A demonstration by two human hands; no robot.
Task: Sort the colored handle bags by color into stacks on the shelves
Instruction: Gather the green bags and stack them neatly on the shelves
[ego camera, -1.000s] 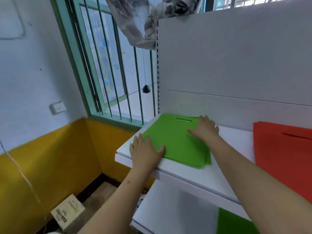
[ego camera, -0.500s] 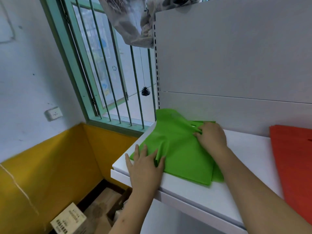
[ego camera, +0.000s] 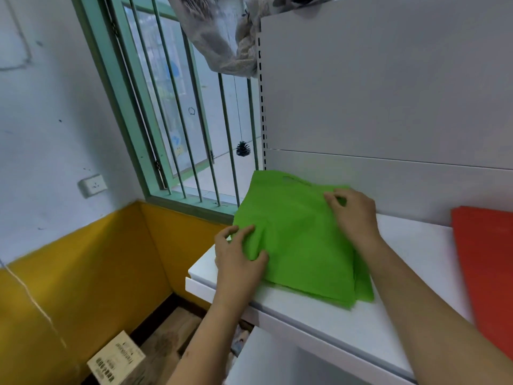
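A stack of green handle bags [ego camera: 299,240] lies at the left end of the white shelf [ego camera: 347,326], its far edge lifted against the back panel. My left hand [ego camera: 238,259] grips the stack's near left corner, fingers and thumb curled into the bunched fabric. My right hand [ego camera: 352,212] pinches the top bag near its cut-out handle at the far right. A stack of red handle bags [ego camera: 488,273] lies on the same shelf at the right edge of view.
The shelf's grey back panel [ego camera: 388,93] rises behind the bags. A barred green window [ego camera: 177,107] stands left of the shelf, a crumpled plastic bag [ego camera: 222,31] hanging above it. A cardboard box [ego camera: 119,362] sits on the floor below by the yellow wall.
The green stack went from lying flat to bunched and lifted at its far edge. Both hands changed from pressing flat on it to gripping the fabric. The view shifted left.
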